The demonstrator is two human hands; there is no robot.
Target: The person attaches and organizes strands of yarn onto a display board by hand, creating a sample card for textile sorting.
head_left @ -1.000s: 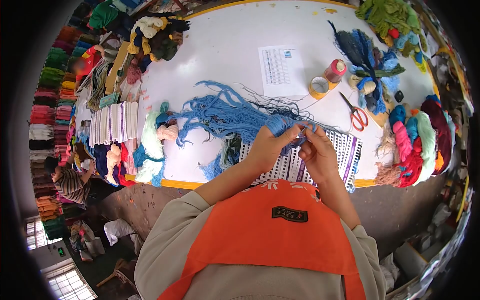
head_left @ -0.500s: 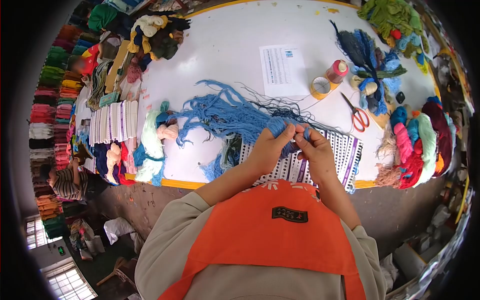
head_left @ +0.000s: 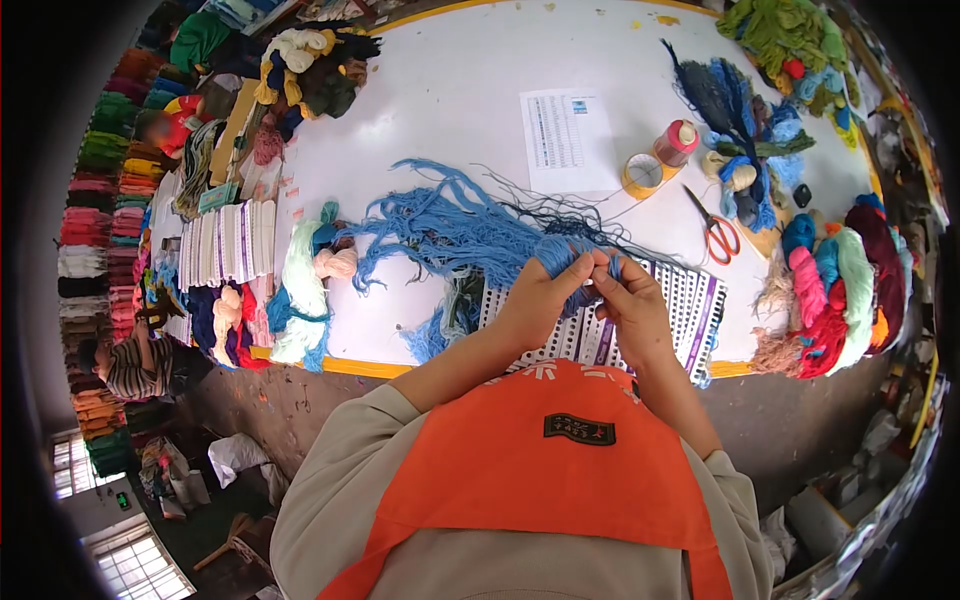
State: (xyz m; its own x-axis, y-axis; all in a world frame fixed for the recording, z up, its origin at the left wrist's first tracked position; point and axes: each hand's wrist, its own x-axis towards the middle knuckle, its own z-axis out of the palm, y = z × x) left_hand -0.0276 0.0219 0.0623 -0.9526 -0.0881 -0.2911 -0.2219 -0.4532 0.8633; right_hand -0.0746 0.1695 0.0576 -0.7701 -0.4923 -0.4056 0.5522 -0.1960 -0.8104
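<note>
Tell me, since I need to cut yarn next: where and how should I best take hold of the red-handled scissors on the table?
Grip the scissors by their red handle loops, which lie at the end nearer the table's front edge. The closed blades point away, toward the yellow tape roll. Coming from the front with the right hand probably suits best; the white table around the loops is bare.

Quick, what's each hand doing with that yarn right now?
Left hand: closed, holding the blue yarn bundle.
Right hand: closed, fingertips pinching strands of the same yarn.
</note>
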